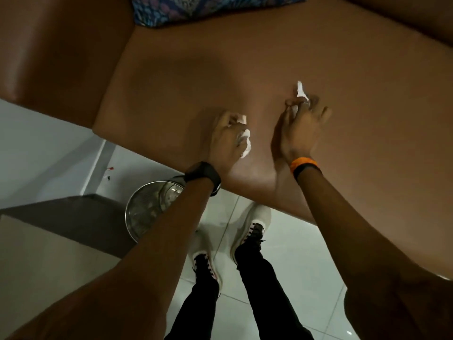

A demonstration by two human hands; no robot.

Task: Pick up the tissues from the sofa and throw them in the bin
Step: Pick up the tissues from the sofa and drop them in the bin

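Both hands are over the brown sofa seat (186, 77). My left hand (226, 134), with a black watch on its wrist, is closed around crumpled white tissues (245, 139) that stick out to its right. My right hand (300, 123), wearing an orange band, pinches another white tissue (300, 90) between thumb and fingers; the tissue pokes up past the fingertips. The round metal bin (144, 212) stands on the floor below the sofa's front edge, partly hidden by my left forearm.
A blue patterned cushion (196, 8) lies at the back of the sofa. The sofa armrest (61, 52) is at the left. White floor tiles (294, 266) lie under my two feet in white shoes. A grey step (61, 217) sits left of the bin.
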